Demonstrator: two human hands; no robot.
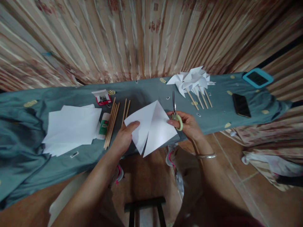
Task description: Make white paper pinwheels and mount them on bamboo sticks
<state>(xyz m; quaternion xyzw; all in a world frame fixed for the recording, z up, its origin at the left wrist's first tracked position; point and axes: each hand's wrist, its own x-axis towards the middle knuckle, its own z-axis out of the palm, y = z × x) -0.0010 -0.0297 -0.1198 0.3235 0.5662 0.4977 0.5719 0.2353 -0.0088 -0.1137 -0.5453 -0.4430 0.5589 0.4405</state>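
A white square sheet of paper (158,129) is held in front of me, turned cornerwise, with a slit running in from its near corner and a crease towards the far corner. My left hand (125,135) pinches its left side, thumb on top. My right hand (187,124) holds a pair of scissors (174,102) by pale green handles, blades pointing away from me and looking closed. The right thumb also rests on the paper's right edge. Beside my left hand lie several wooden sticks (111,124) and a green-and-white glue stick (103,126).
A stack of white paper (73,126) lies at the left. Behind the sticks is a small open red-and-white box (103,97). Several paper pinwheels (193,80) on sticks lie at the back right, near a black phone (240,105) and a blue-framed device (258,78). A curtain (132,41) hangs behind the cloth-covered table (146,90).
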